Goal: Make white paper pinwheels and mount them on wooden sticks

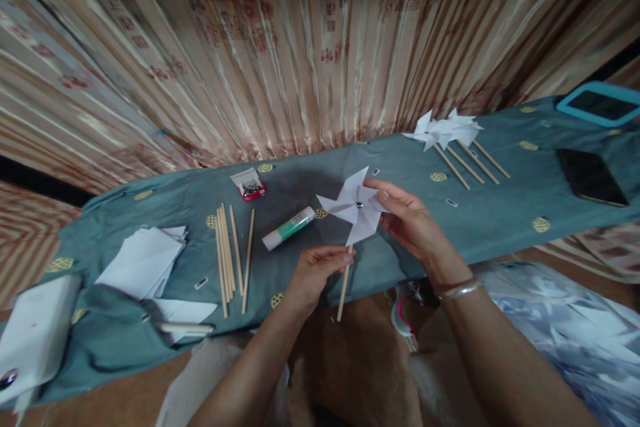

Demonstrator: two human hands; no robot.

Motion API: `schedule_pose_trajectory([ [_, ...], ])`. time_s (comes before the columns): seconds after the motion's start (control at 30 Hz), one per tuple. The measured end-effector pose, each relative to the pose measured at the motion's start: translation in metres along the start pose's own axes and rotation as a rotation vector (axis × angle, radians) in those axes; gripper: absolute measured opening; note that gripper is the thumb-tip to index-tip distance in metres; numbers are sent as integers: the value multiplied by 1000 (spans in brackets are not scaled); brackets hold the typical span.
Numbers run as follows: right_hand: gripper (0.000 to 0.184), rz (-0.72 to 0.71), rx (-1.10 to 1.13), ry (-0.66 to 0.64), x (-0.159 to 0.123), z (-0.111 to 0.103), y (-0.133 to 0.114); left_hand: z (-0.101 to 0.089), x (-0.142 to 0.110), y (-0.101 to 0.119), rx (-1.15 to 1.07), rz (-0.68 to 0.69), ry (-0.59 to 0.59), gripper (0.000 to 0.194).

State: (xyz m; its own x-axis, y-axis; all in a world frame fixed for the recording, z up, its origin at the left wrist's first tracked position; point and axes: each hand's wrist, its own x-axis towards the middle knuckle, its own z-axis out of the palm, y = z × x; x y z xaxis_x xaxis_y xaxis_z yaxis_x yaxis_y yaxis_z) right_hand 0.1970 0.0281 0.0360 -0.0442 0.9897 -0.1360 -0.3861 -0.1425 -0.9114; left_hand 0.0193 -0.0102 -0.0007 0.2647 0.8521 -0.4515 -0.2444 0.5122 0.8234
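A white paper pinwheel with a dark metal pin at its centre is held up over the front of the table. Its wooden stick is pinched between the thumb and fingers of my left hand, just under the paper blades. My right hand grips the right-hand blade, thumb in front and fingers partly hidden behind the paper. Beyond my left hand lies a green and white glue stick. A small open red and white box of metal pins sits farther back.
Several loose wooden sticks and a stack of white paper lie to the left, with a white device at the left end. Several pinwheels, a dark phone and a blue-framed tablet lie on the right. A curtain hangs behind the table.
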Motion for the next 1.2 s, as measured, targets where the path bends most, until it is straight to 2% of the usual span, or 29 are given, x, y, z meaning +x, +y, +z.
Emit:
schedule_pose_trajectory([
  [0.23,37,-4,15,13,-2,4,2,2,-1,3,-55,-27,20,33],
  [0.5,46,-73,-4,9,2,-6,-3,1,-1,2,1,-7,22,30],
  [0.87,27,-91,-43,109,10,-6,-1,2,-2,3,106,24,20,22],
  [1.2,20,-107,-75,97,9,-6,3,2,-1,2,76,26,13,24],
])
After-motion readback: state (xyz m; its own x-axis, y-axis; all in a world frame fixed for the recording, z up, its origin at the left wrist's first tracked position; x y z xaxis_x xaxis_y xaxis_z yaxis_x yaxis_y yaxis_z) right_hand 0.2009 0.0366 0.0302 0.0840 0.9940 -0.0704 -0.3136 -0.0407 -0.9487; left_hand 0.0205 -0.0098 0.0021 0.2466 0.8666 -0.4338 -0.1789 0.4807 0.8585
